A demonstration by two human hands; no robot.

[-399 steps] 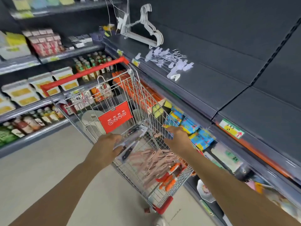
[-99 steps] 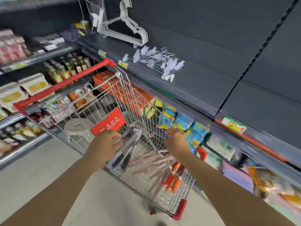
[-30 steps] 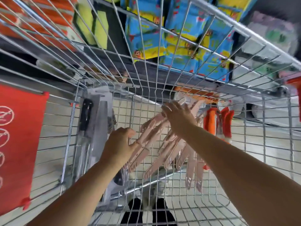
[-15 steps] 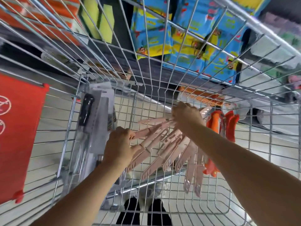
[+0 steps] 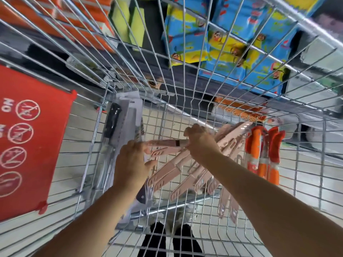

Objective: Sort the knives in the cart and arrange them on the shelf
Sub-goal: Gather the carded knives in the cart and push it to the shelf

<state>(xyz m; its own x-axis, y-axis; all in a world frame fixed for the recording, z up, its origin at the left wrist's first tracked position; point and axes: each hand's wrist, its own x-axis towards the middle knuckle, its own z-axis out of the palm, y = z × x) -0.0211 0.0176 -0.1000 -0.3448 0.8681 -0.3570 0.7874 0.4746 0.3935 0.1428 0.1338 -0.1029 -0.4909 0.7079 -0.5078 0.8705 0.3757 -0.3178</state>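
Pink knife is pinched in right hand grip; left hand grip at its 9 o'clock end cannot be told. Knife could be dropped if handover is fumbled.

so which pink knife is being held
The level pink knife atop the pile, gripped by the right hand; the other pink knives lie fanned on the cart floor.

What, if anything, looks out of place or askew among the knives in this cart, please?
The pink knives lie in a loose, crisscrossed fan on the cart floor, pointing different ways, while the orange knives sit bunched together beside them. The right hand grips one pink knife.
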